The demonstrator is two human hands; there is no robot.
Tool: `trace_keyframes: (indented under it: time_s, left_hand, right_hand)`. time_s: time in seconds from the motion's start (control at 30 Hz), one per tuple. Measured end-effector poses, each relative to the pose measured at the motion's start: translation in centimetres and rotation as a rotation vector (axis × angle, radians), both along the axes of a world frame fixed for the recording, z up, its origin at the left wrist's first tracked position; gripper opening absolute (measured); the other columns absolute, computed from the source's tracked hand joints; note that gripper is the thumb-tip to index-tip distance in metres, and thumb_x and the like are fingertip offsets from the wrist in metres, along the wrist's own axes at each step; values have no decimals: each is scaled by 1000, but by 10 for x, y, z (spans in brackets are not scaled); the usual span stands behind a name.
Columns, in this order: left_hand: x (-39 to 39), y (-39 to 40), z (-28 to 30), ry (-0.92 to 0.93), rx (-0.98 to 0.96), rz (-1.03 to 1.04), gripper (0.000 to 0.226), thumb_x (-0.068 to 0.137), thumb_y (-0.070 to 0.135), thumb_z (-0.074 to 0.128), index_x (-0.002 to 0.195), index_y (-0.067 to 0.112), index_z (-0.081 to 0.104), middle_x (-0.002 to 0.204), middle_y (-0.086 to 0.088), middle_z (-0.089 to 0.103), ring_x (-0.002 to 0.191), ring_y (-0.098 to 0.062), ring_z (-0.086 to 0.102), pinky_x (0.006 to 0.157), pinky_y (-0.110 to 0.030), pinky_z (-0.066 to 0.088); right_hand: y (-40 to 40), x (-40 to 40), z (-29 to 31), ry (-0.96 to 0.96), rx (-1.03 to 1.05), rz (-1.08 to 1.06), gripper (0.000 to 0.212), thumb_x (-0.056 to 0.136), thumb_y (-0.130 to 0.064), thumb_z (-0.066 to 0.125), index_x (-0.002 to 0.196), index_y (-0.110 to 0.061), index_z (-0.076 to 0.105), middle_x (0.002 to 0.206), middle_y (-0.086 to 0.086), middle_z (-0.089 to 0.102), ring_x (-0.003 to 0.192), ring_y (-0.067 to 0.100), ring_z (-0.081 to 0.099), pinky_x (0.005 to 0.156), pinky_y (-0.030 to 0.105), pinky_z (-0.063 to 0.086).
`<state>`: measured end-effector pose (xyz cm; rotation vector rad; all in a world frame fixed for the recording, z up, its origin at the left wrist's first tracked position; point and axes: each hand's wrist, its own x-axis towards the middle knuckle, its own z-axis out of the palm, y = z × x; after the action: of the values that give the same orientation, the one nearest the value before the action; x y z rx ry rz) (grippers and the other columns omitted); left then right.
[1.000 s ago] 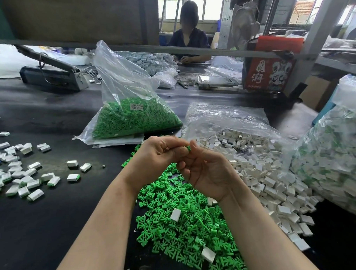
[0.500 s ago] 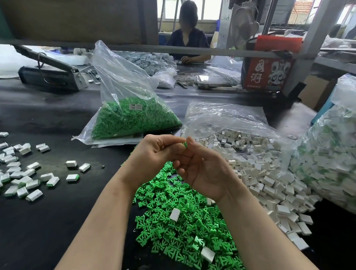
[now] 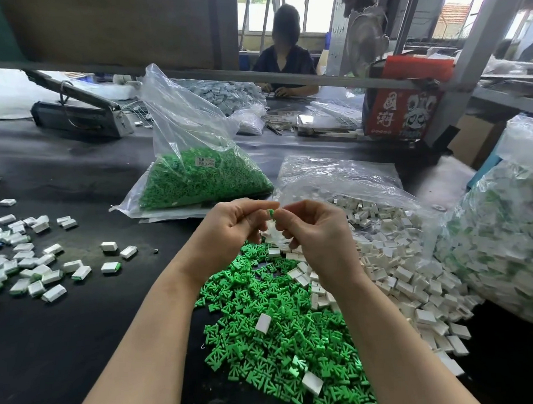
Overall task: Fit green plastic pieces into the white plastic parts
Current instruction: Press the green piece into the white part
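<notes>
Over a black counter (image 3: 68,344) in a workshop, both hands' grips pinch one green piece (image 3: 271,213) and white part (image 3: 271,232).

Daylight is pouring in from the windows (image 3: 271,17) at the far side, and they are blowing out to near white, as is the opening at the far right. The dark table (image 3: 68,344) is soaking up light and showing only a faint sheen in the far left stretch. Glare is streaking across the clear bags (image 3: 183,114), brightest on their creases. Shadows are staying soft and short under the scattered pieces. The wide lens is bending the overhead bar (image 3: 315,79) and leaning the right post (image 3: 471,52) inward. The near forearms are looking stretched. The white part (image 3: 272,232) between the fingers is smearing with motion blur.
</notes>
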<state>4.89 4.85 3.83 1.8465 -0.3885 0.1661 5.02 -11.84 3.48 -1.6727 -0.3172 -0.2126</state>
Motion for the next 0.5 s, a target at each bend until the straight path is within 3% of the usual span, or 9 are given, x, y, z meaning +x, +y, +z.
trace_keyframes:
  time_s: [0.1, 0.17, 0.37, 0.5]
  left_hand:
    - [-1, -1, 1, -8, 58, -6, 30, 100, 6, 52, 123, 18, 67, 82, 2, 61, 70, -11, 54, 67, -24, 50]
    - [-2, -3, 1, -6, 69, -6, 30, 99, 7, 53, 124, 18, 67, 81, 1, 61, 68, -6, 54, 63, -19, 49]
    - [-2, -8, 1, 20, -9, 11, 9, 96, 5, 58, 103, 3, 62, 76, -3, 64, 62, -5, 55, 61, -18, 47]
    - [-2, -7, 1, 18, -19, 5, 8, 94, 5, 62, 101, 2, 64, 76, -5, 67, 62, -5, 58, 61, -17, 49]
  right_hand:
    - [0, 0, -1, -58, -52, -38, 4, 89, -18, 71, 86, -16, 71, 77, 4, 72, 70, 23, 66, 66, 48, 58]
    - [-1, 2, -2, -67, -95, -50, 5, 90, -19, 70, 88, -15, 71, 79, 3, 72, 73, 23, 68, 67, 48, 59]
    - [-4, 4, 0, -121, -175, -67, 6, 89, -16, 71, 85, -20, 69, 76, -1, 72, 71, 16, 69, 68, 35, 59]
    - [-7, 4, 3, -198, -299, -100, 3, 86, -15, 74, 87, -17, 72, 75, -5, 71, 67, 8, 66, 66, 24, 57]
